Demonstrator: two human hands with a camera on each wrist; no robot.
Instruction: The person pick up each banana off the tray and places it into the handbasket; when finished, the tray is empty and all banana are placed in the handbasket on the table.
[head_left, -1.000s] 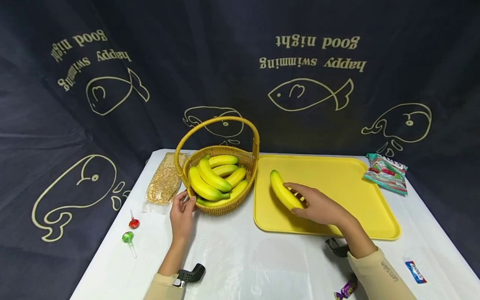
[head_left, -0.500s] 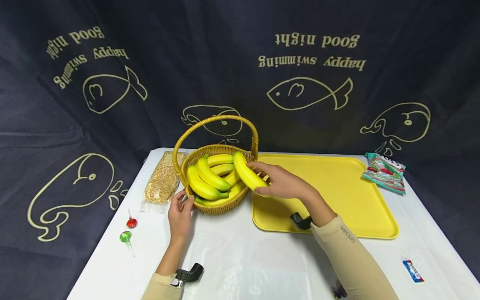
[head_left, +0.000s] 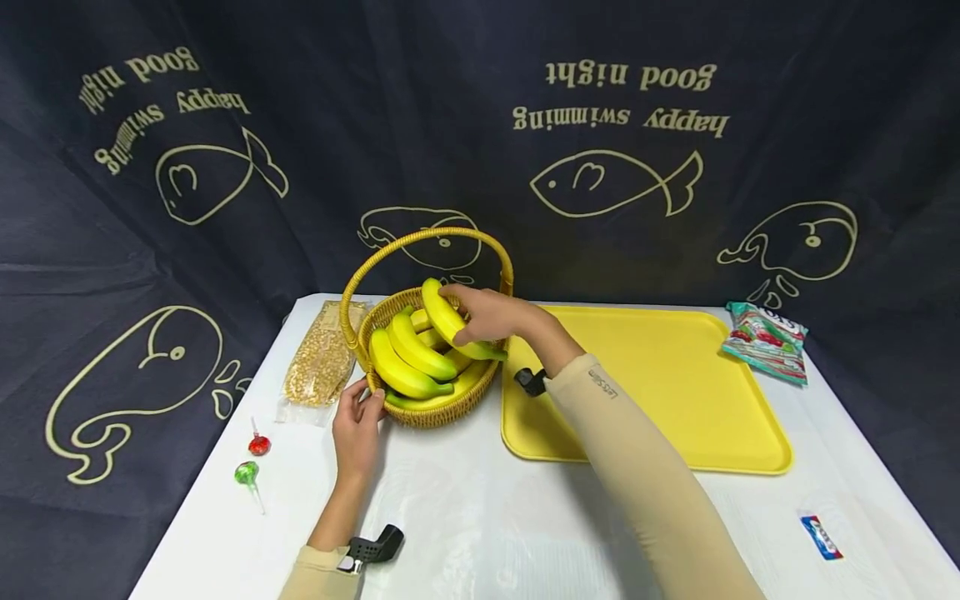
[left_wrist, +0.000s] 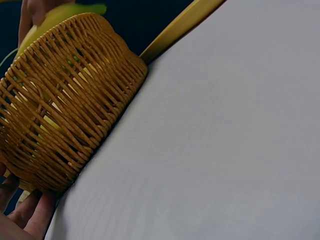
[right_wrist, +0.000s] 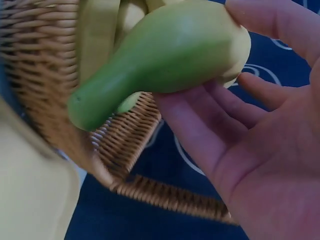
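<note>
My right hand (head_left: 495,317) pinches a yellow banana (head_left: 444,313) between thumb and fingers, holding it over the right side of the wicker basket (head_left: 435,417). In the right wrist view the banana's green stem end (right_wrist: 100,100) points toward the basket's rim. Several other bananas (head_left: 405,371) lie inside the basket, partly hidden by the held one and my hand. My left hand (head_left: 356,433) grips the basket's near left side at the rim. Close up in the left wrist view, its fingers (left_wrist: 40,215) lie against the woven wall. The basket's tall handle (head_left: 427,233) arches upright.
A yellow tray (head_left: 675,375) lies right of the basket, under my right forearm. Left of the basket is a bag of yellow kernels (head_left: 321,358). Red (head_left: 258,444) and green lollipops (head_left: 247,474), a teal snack packet (head_left: 767,340) and a small blue-and-red packet (head_left: 822,536) lie around the table.
My right hand has carried the banana leftward from above the tray to over the basket. The left hand has kept its hold on the basket's side.
</note>
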